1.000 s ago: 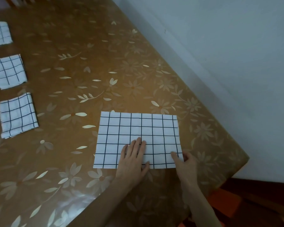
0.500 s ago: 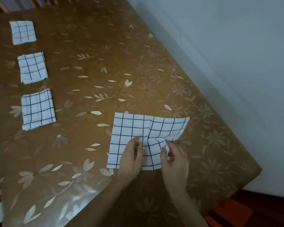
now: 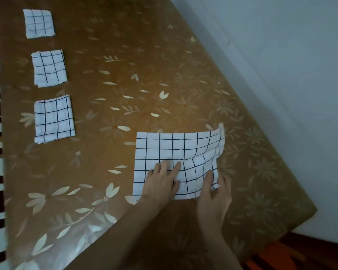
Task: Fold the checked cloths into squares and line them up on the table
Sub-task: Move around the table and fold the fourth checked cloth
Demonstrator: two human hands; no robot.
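Cloth (image 3: 170,151) now lies smoother than a moment ago; left hand (image 3: 160,184) presses flat, fingers straight, right hand (image 3: 215,193) pinches the lifted right edge.

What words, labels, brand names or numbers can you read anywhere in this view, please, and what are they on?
None: no readable text shows.
The checked cloth and the three folded cloths bear only grid lines.
The table cover bears only flowers and leaves.
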